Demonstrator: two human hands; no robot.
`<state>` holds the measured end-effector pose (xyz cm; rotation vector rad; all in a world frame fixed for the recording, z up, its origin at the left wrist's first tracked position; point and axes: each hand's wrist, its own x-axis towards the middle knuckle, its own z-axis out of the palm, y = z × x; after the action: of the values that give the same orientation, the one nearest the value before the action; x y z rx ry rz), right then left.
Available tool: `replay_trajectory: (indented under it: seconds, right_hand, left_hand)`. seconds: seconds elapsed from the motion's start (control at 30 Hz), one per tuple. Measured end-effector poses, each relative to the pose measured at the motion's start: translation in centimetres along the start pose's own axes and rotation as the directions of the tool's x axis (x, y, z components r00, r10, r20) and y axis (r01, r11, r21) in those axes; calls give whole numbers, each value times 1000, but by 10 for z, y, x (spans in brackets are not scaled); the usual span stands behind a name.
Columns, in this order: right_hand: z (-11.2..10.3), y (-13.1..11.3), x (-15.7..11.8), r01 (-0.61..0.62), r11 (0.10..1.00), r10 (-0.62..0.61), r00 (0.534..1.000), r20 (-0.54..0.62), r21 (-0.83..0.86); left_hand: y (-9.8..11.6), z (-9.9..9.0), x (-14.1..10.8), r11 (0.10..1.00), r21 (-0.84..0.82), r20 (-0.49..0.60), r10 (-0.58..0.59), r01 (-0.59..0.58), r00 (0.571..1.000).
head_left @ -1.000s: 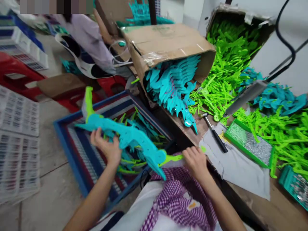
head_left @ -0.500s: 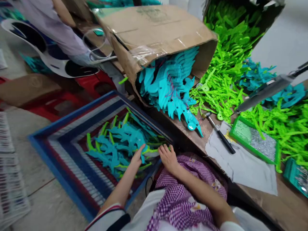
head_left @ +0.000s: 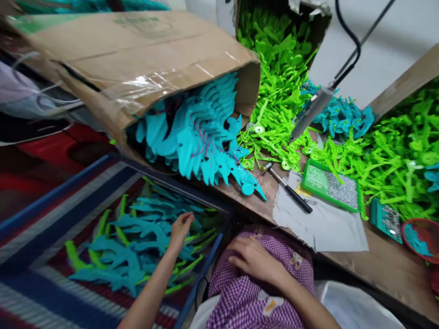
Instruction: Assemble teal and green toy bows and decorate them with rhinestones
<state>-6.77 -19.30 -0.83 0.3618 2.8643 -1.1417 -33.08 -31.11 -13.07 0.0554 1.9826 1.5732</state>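
My left hand (head_left: pixel 181 230) is over a pile of turquoise, bird-like flat pieces (head_left: pixel 137 228) with bright green strips, lying in a blue-framed striped tray (head_left: pixel 96 170). Its fingers are loosely bent and a little apart, with nothing visible in them. On the purple checked apron (head_left: pixel 236 285) across my lap rests my right hand (head_left: pixel 254 257), fingers stretched out and holding nothing. The pieces directly under my left hand are partly hidden by it.
An open cardboard box (head_left: pixel 164 50) spills stacked turquoise pieces (head_left: pixel 202 141) onto the workbench. Beyond are heaped green parts (head_left: pixel 274 82), a grey rod-shaped tool (head_left: pixel 312 112), a hammer (head_left: pixel 290 188) on white cloth (head_left: pixel 322 228), a green tray of small metal bits (head_left: pixel 332 185) and a red bowl (head_left: pixel 421 240).
The turquoise piece with a green strip held between both hands has been let go onto the pile. My right hand has drawn back to my lap. The view has swung right.
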Motion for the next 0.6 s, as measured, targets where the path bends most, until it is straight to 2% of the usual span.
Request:
replay_trajectory:
  seconds: [0.07, 0.1, 0.17, 0.2, 0.23, 0.27, 0.37, 0.5, 0.6]
  right_hand:
    - [-31, -4, -9, -39, 992, 59, 984, -166, 124]
    - [-45, -3, -7, -60, 985, 103, 954, -281, 160]
    - [-71, 6, 8, -139, 975, 208, 839, -503, 171]
    - [-81, 13, 19, -201, 969, 248, 786, -566, 144]
    - [-89, 19, 31, -274, 957, 277, 758, -590, 97]
    - [-95, 26, 43, -345, 938, 299, 752, -587, 36]
    - [-103, 38, 69, -470, 873, 338, 776, -533, -130]
    - [-105, 47, 81, -486, 863, 367, 791, -491, -138]
    - [-108, 54, 81, -477, 874, 382, 793, -476, -93]
  left_hand:
    - [9, 31, -19, 999, -2, 103, 42, -42, 994]
    - [17, 48, -29, 997, -19, 159, 72, -69, 985]
    - [41, 84, -47, 983, -95, 256, 174, -154, 951]
    - [55, 101, -53, 971, -166, 263, 210, -170, 942]
    - [69, 117, -57, 959, -240, 257, 216, -154, 942]
    - [82, 130, -59, 946, -301, 260, 202, -119, 944]
    - [108, 153, -53, 937, -346, 282, 150, -45, 948]
    - [116, 153, -38, 945, -311, 228, 180, -104, 957]
    - [119, 151, -34, 927, -366, 234, 176, -81, 956]
